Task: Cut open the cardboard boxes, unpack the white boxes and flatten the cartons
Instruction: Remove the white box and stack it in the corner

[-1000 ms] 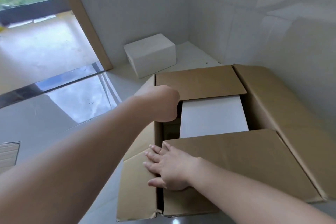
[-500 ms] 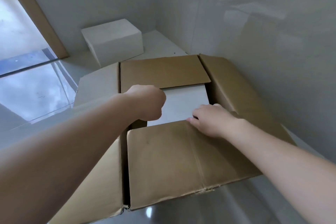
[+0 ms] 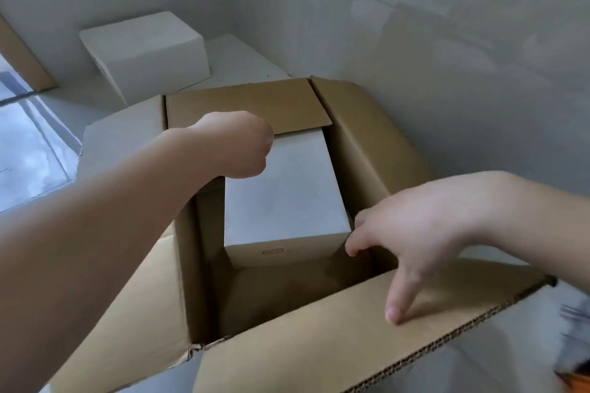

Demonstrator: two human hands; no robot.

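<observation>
Carton [image 3: 376,153]: open, flaps out.
White box [image 3: 284,195]: inside, 12 o'clock end.
Left hand [image 3: 236,143]: fingers hidden; grip cannot be told.
Right hand [image 3: 412,233]: fingers spread, empty.
Risk: one-sided lift may jam box.

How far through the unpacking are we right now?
Done: the cardboard carton is open with its flaps spread, and one white box sits on the floor by the wall. In hand: the left hand and right hand reach for the white box in the carton, one at each side of it. Left: lift that box out and flatten the carton.
</observation>
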